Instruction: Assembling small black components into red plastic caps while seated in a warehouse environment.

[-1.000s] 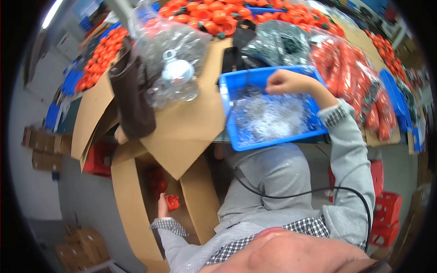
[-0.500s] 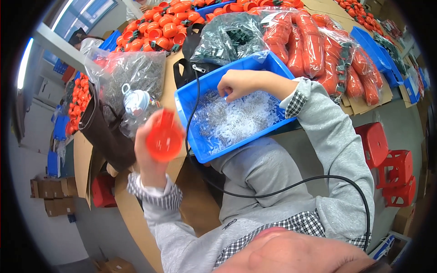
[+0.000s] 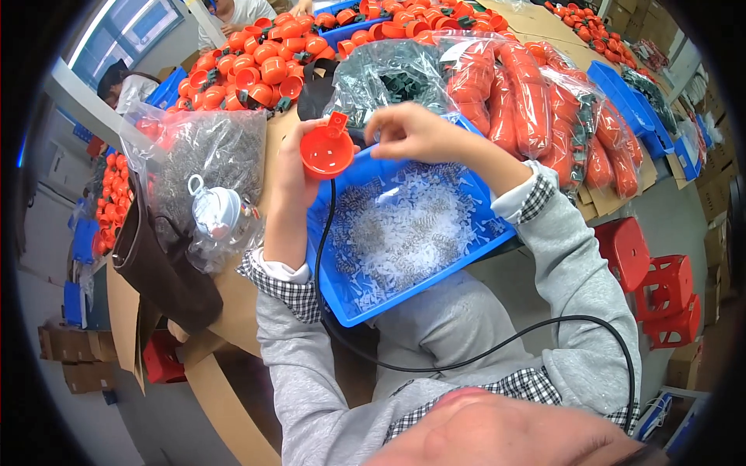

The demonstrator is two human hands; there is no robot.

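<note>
My left hand (image 3: pixel 292 155) holds an orange-red plastic cup (image 3: pixel 325 155) with a small tab, its open side facing me. Just right of it is my right hand (image 3: pixel 404 130), fingers curled together in a pinch and apart from the cup; whatever they may hold is too small to make out. Below both hands a blue plastic bin (image 3: pixel 359 309) rests slanted by my lap. Inside lie many small metal springs (image 3: pixel 365 210) mixed with small white plastic pieces (image 3: pixel 404 247).
A black cable (image 3: pixel 458 363) crosses in front of me and over the bin. Bags of dark green parts (image 3: pixel 388 74) and orange cups (image 3: pixel 517 101) lie behind the bin. To the left are a bag of springs (image 3: pixel 210 147), a white-lidded container (image 3: pixel 215 210) and a dark brown bag (image 3: pixel 167 272).
My left hand has brought the cup up and right, to the bin's far left corner. My right hand has risen out of the bin toward the cup. The view has shifted slightly.
</note>
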